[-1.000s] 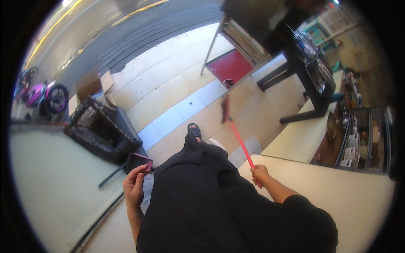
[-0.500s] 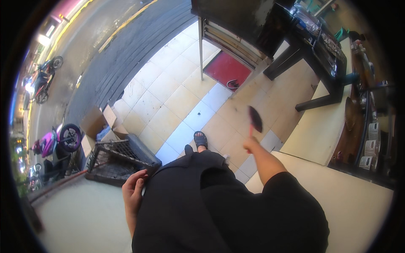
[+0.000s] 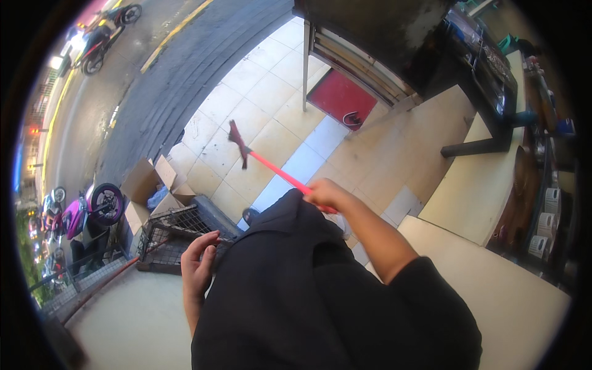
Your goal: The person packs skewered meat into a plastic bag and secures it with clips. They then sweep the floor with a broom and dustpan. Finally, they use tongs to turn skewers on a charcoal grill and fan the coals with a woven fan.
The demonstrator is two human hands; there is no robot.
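My right hand (image 3: pixel 327 194) is closed round the lower part of a red-handled stick (image 3: pixel 280 174). At its far end is a thin, dark maroon head (image 3: pixel 238 143) with a ragged outline, held over the floor tiles; I cannot tell its exact kind. My left hand (image 3: pixel 198 265) hangs at my left side, fingers loosely bent and the thumb apart from them, with nothing visible in it. Close beyond its fingertips is a black mesh crate (image 3: pixel 176 237). Black clothing covers my body and hides most of my feet.
An open cardboard box (image 3: pixel 145 185) stands behind the crate. A dark cabinet (image 3: pixel 376 37) and a red mat (image 3: pixel 343 98) are ahead. Pale counters (image 3: pixel 487 280) line my right, with white baskets (image 3: pixel 547 223). Motorcycles (image 3: pixel 98 46) are on the road at left.
My right hand has moved left and slightly toward me, swinging the stick's head from right to left across the tiles. My left hand has barely moved. A motorcycle has travelled farther along the road.
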